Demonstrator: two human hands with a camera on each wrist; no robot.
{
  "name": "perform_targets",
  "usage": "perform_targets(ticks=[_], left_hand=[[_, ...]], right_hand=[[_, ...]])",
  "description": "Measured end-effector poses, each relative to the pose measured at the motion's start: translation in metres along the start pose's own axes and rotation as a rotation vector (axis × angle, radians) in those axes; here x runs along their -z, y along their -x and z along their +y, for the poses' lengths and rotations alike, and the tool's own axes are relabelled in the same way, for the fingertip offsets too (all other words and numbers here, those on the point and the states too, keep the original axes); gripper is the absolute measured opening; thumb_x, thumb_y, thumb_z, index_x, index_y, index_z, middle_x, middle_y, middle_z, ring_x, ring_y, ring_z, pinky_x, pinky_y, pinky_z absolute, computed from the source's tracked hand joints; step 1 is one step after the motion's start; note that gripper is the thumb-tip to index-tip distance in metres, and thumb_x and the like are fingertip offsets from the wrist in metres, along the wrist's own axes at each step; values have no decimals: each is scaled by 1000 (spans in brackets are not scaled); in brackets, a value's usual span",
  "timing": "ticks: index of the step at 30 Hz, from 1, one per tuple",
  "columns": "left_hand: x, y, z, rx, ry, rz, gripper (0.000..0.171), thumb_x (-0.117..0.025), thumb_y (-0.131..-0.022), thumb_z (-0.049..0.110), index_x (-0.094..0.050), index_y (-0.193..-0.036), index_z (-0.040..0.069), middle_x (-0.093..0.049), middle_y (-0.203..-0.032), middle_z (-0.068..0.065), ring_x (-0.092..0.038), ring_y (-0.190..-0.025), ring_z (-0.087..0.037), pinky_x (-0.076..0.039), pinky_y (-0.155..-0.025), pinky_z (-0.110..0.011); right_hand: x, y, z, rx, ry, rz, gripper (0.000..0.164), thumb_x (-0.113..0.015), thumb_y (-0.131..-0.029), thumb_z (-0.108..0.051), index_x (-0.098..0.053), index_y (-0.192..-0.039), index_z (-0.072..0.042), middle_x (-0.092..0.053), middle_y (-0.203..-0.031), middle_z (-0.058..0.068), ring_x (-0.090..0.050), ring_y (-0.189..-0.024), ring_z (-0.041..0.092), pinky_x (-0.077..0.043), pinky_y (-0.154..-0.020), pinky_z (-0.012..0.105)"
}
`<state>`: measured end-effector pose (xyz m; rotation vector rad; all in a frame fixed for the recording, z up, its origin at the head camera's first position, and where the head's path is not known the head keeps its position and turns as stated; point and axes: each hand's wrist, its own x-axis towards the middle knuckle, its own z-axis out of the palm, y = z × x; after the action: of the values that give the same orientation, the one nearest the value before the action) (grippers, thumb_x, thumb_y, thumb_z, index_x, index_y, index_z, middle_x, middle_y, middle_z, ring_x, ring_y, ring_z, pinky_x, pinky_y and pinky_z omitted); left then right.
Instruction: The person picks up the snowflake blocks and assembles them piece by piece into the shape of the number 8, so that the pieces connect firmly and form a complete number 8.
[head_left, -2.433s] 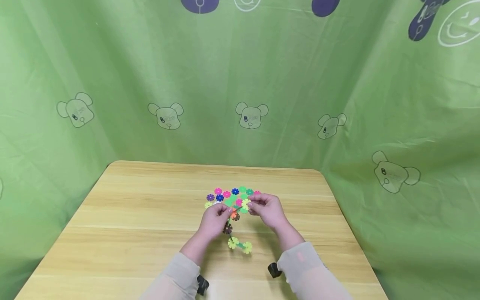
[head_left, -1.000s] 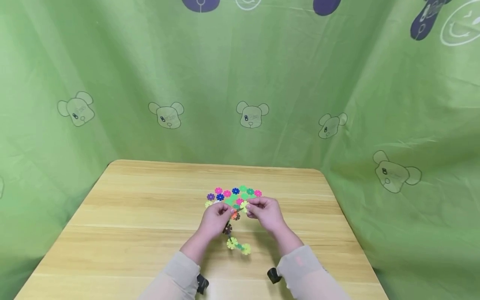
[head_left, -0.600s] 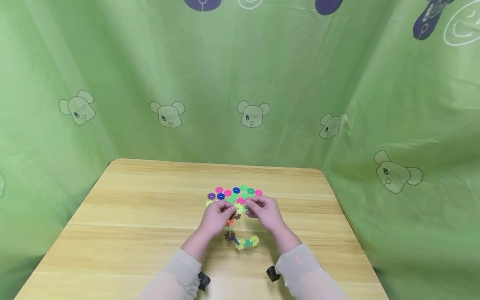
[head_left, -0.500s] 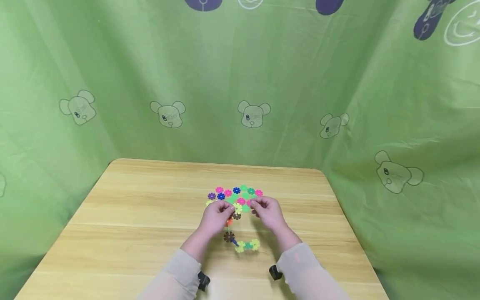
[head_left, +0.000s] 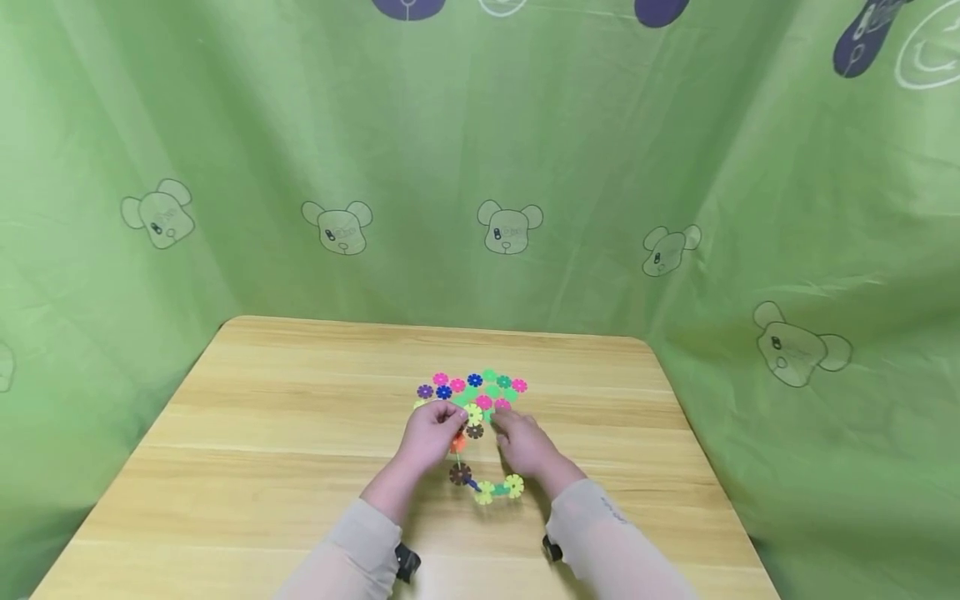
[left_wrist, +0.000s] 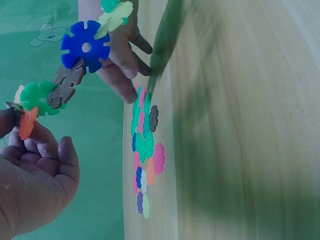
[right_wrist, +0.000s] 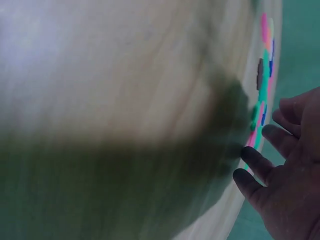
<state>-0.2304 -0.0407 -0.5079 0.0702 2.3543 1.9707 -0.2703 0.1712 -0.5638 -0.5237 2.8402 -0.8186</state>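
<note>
My left hand (head_left: 431, 437) pinches one end of a chain of slotted plastic snowflake discs between thumb and fingertips. A yellow disc (head_left: 473, 414) stands right at those fingertips. From the grip the chain hangs over the table through an orange disc (head_left: 457, 444), a brown one (head_left: 461, 474) and a blue one (left_wrist: 86, 47), ending in yellow and green discs. My right hand (head_left: 528, 446) reaches with spread fingers to the near side of the loose snowflake discs (head_left: 483, 402). In the right wrist view, the fingers (right_wrist: 257, 161) overlap those discs and grip nothing visible.
Loose pink, blue, purple, green and other discs lie flat together mid-table, beyond the hands. A brown disc (head_left: 475, 431) lies at their near side. The wooden table (head_left: 262, 467) backs onto a green curtain (head_left: 420, 267). Black wrist cameras (head_left: 407, 562) sit under both sleeves.
My right hand lets go of the yellow disc, draws off to the right, then lowers toward the loose discs with fingers spreading. The left hand keeps the chain, whose lower end has swung right.
</note>
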Motion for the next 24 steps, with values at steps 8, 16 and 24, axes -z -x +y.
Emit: perform_targets(ticks=[8, 16, 24], left_hand=[[0, 1, 2, -4, -7, 7, 18, -63, -106, 14, -71, -102, -1, -67, -85, -7, -58, -71, -14, -54, -65, -28], [-2, 0, -1, 5, -11, 6, 18, -63, -106, 15, -71, -102, -1, -66, -83, -4, -58, -71, -14, -54, -65, -27], [-1, 0, 0, 6, -8, 1, 18, -62, -106, 14, -70, -102, -1, -64, -81, -3, -57, -70, -14, -53, -63, -27]], right_hand=[[-1, 8, 7, -37, 159, 71, 43, -75, -98, -16, -66, -138, -1, -65, -140, 17, -59, -132, 39, -45, -114, 56], [-1, 10, 14, -112, 156, 120, 42, -81, -94, -21, -71, -128, 2, -66, -116, 15, -65, -108, 33, -55, -101, 52], [-5, 8, 15, -123, 191, 111, 25, -76, -97, -18, -75, -115, 0, -63, -103, 10, -62, -99, 29, -57, -94, 49]])
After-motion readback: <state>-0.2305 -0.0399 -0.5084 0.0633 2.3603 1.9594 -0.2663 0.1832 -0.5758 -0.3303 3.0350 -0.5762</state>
